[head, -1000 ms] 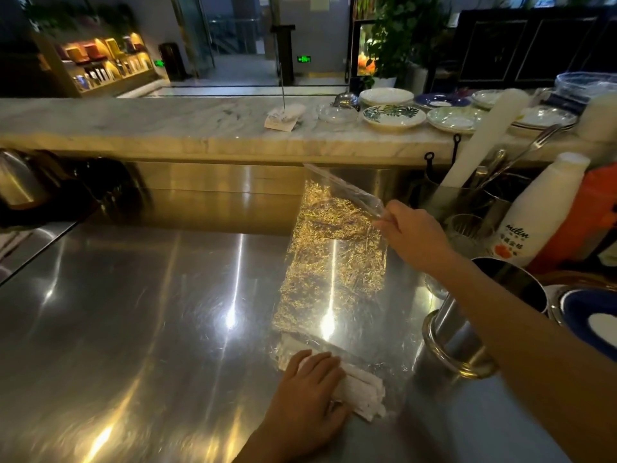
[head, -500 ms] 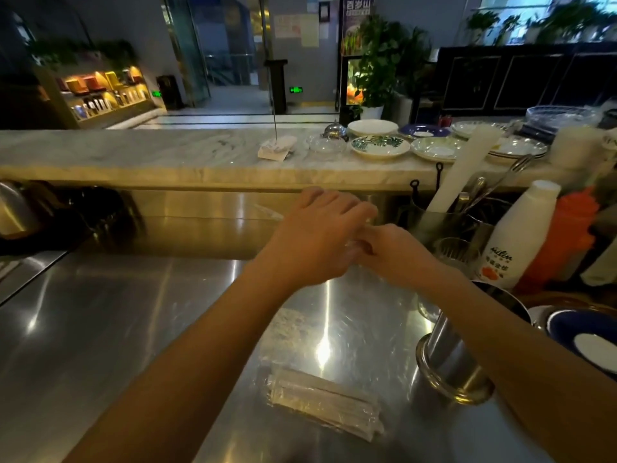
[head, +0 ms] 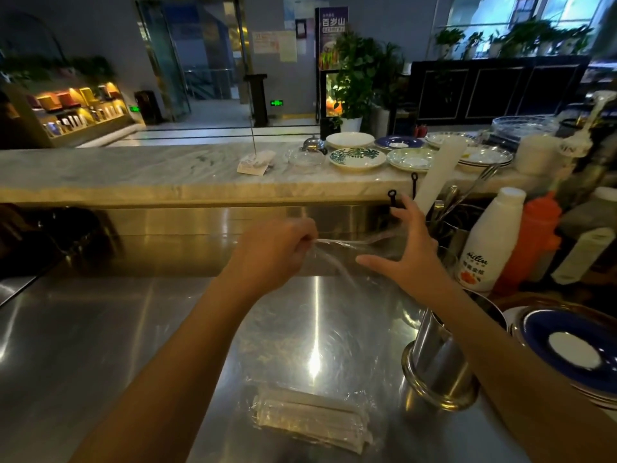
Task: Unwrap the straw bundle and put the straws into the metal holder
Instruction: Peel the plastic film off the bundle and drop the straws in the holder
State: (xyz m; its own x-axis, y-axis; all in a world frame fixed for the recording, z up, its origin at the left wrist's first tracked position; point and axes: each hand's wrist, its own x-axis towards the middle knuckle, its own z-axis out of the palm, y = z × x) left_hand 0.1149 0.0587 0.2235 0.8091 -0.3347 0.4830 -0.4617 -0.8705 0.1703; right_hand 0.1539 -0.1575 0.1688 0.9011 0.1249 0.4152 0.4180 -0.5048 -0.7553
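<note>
Left hand [head: 273,252] fingers pinch the wrap [head: 337,259]; right hand [head: 412,259] fingers spread; straws [head: 310,419] lie below.

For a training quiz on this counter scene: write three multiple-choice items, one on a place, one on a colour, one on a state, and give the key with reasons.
1. Where does the round shiny metal holder stand relative to the white paper-wrapped straw bundle?
A. to its right
B. to its left
C. on top of it

2. What colour is the squeeze bottle behind the tall white milk bottle?
A. green
B. orange
C. black

3. What is the state of the straws?
A. standing in the holder
B. scattered loose on the steel counter
C. inside the clear plastic bag, lying flat

Key: 1 A, the holder sits on the steel counter right of the bundle. 2 B, its body is orange. 3 C, the left hand pinches the bag's far end, the right hand is spread open beside it, and the bundle lies within.
</note>
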